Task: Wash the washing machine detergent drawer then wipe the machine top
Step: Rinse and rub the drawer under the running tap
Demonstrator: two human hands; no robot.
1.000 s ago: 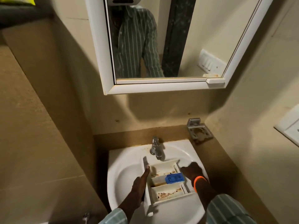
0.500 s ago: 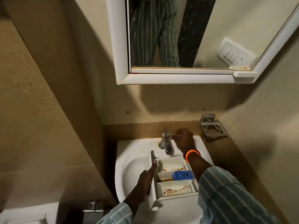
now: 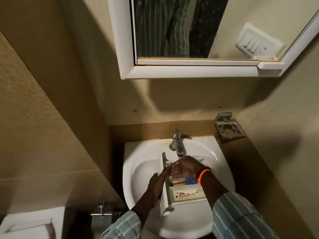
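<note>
White plastic, stained brown inside, marks the detergent drawer [image 3: 183, 192], which is lodged across the sink [image 3: 138, 171] under the tap [image 3: 177, 144]. It is braced along its side by the flat, unclenched left hand [image 3: 156, 184], while the right hand [image 3: 185, 168] is spread loosely in the far compartment, clamped on nothing. Slippage into the basin could be caused by wet plastic. Running water cannot be made out; the machine top is unseen.

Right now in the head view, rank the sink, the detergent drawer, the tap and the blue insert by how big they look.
1. sink
2. detergent drawer
3. tap
4. blue insert, though the right hand hides part of it, so its full size is unsure.
</note>
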